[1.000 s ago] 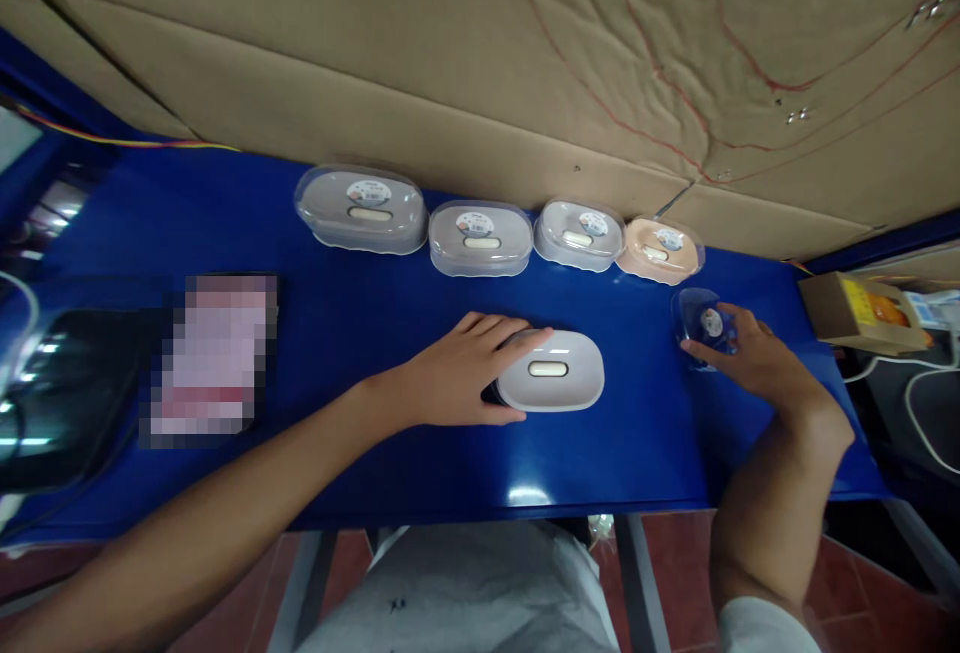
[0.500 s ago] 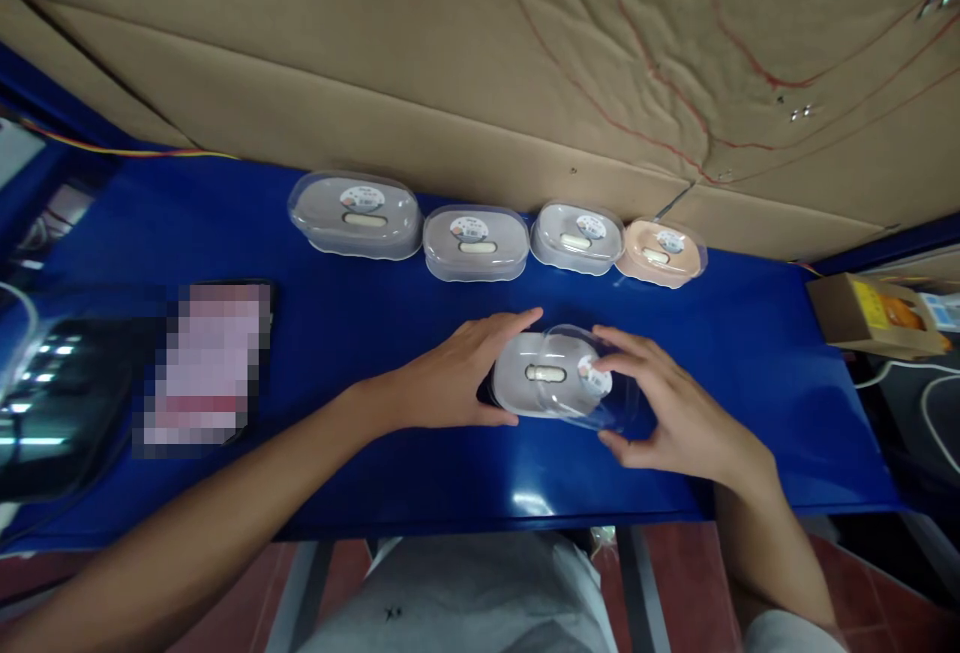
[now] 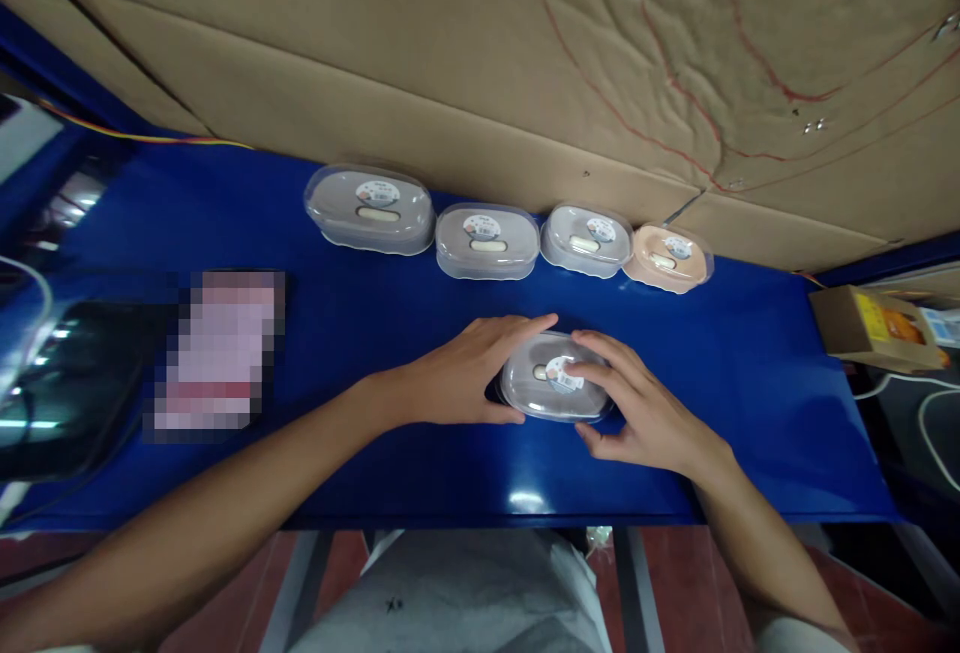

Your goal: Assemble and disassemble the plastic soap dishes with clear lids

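An oval grey storage box rests on the blue table in front of me. My left hand curves around its left end, thumb and fingers on opposite long sides. Over the box lies a clear plastic lid with a round white label, which partly covers the pale slot-shaped piece beneath. My right hand grips the lid's right end, fingertips along the far rim and top, thumb at the near rim. Whether the lid is fully seated cannot be made out.
Along the cardboard wall stand three grey lidded boxes and a peach one. A blurred-out phone-like item and a dark glossy object lie left. A cardboard box and white cables are right.
My right hand has moved left with the clear lid, which now lies over nearly the whole grey box instead of only its right part. My left hand keeps its hold.
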`<state>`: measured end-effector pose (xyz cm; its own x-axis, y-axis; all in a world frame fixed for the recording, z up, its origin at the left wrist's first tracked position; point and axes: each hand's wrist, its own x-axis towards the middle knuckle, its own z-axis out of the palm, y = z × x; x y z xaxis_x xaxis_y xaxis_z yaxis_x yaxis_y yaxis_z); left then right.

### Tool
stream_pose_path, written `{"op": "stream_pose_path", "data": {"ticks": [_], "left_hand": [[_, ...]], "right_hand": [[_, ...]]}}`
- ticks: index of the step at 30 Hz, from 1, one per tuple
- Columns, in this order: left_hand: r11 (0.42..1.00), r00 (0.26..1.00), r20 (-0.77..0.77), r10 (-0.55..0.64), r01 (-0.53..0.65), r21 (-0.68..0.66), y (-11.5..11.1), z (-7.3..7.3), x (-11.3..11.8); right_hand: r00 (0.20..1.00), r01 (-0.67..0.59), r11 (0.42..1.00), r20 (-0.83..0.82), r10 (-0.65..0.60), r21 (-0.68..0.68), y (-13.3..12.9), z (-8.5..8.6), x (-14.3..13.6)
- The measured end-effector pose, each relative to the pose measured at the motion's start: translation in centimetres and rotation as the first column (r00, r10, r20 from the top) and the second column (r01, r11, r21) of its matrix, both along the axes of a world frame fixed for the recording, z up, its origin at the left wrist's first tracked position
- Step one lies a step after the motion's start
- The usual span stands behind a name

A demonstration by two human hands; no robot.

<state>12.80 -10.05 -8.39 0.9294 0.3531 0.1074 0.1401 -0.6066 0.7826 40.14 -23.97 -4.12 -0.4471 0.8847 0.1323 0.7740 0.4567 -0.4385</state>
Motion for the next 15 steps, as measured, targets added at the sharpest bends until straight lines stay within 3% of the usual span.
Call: {"op": "stream_pose_path", "data": {"ticks": [15], "left_hand": [[0.999,1.000,-0.018,-0.025,0.026,0.037,0.17,0.62,0.26]], "right_hand": [[1.000,-0.012,0.999,0.012,0.012,-0.037,0.26,-0.88,-0.04]]}}
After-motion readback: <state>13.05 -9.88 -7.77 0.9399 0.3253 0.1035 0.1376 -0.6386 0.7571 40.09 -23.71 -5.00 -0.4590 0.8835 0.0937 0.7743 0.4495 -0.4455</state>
